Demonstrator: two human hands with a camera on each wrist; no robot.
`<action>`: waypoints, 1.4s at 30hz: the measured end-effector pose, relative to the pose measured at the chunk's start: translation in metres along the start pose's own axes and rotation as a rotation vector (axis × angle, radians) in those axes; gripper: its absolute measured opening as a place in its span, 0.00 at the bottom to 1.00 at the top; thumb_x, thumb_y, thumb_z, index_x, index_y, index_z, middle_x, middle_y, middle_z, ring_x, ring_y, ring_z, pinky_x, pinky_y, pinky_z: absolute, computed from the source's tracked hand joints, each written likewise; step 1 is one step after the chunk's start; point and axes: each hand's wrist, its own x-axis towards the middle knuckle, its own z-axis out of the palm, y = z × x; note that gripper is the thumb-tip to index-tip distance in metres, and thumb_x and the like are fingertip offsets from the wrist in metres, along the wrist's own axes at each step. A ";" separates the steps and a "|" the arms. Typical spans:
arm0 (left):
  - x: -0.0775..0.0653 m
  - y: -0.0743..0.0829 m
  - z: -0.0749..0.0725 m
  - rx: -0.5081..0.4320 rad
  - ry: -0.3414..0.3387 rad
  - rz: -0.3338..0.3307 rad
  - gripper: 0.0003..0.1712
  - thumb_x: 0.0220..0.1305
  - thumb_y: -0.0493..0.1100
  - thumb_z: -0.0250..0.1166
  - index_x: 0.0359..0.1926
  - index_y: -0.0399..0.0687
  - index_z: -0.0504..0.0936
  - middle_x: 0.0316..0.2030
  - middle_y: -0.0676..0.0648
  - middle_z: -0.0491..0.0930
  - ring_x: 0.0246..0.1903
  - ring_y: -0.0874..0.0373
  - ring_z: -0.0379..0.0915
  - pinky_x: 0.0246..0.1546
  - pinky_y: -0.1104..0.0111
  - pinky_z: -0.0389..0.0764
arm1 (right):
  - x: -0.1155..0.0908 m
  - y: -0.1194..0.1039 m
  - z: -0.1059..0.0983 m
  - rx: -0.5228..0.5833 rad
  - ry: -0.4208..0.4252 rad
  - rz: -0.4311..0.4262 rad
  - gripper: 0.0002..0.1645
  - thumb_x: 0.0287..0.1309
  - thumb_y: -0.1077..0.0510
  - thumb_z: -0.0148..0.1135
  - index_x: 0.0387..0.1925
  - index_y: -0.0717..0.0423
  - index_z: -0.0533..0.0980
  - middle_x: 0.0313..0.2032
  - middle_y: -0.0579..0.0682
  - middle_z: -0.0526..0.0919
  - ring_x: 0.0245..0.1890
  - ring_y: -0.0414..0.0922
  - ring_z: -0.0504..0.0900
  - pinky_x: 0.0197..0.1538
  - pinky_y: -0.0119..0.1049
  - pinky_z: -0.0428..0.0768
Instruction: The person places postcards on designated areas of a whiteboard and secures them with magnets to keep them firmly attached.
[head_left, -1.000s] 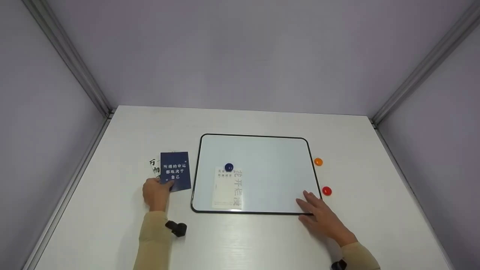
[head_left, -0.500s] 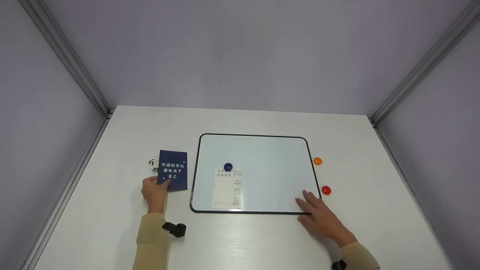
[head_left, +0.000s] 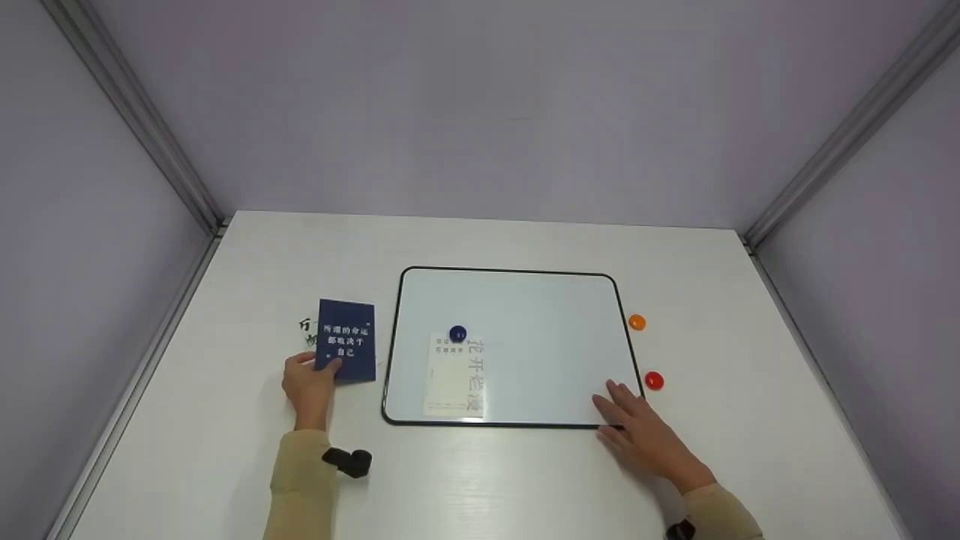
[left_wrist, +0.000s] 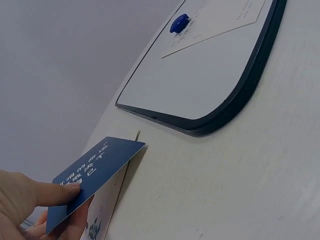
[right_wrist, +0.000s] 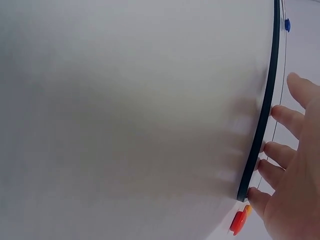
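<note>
Grip of left fingers on blue card, gap beneath visible only from left wrist; right fingers outspread over whiteboard.

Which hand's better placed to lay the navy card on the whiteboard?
Likely left: the left hand pinches the navy card beside the whiteboard. The right hand, holding nothing, rests at the whiteboard's near right corner.

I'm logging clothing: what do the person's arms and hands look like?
The left sleeve and right sleeve are plain beige, ending near the wrists. The left hand and right hand wear no gloves. A small black device sits at each cuff.
</note>
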 end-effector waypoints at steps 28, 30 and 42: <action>-0.007 0.005 -0.006 0.031 -0.084 -0.007 0.28 0.60 0.37 0.66 0.58 0.28 0.69 0.59 0.25 0.72 0.62 0.36 0.69 0.66 0.50 0.68 | 0.000 -0.001 0.002 0.005 0.034 0.006 0.30 0.69 0.45 0.50 0.68 0.47 0.65 0.74 0.56 0.59 0.75 0.59 0.56 0.75 0.59 0.55; -0.008 0.005 -0.005 0.033 -0.093 -0.001 0.28 0.60 0.37 0.66 0.58 0.27 0.71 0.59 0.25 0.73 0.61 0.35 0.71 0.64 0.50 0.71 | 0.000 -0.001 0.003 0.005 0.032 0.012 0.30 0.68 0.44 0.51 0.68 0.47 0.65 0.74 0.56 0.59 0.75 0.59 0.55 0.74 0.60 0.56; -0.012 0.009 -0.005 0.012 -0.094 0.013 0.27 0.60 0.38 0.66 0.57 0.26 0.72 0.58 0.27 0.73 0.64 0.36 0.67 0.68 0.51 0.67 | 0.002 0.000 0.005 0.013 0.036 0.002 0.30 0.68 0.44 0.52 0.68 0.50 0.66 0.73 0.58 0.59 0.75 0.60 0.56 0.74 0.62 0.55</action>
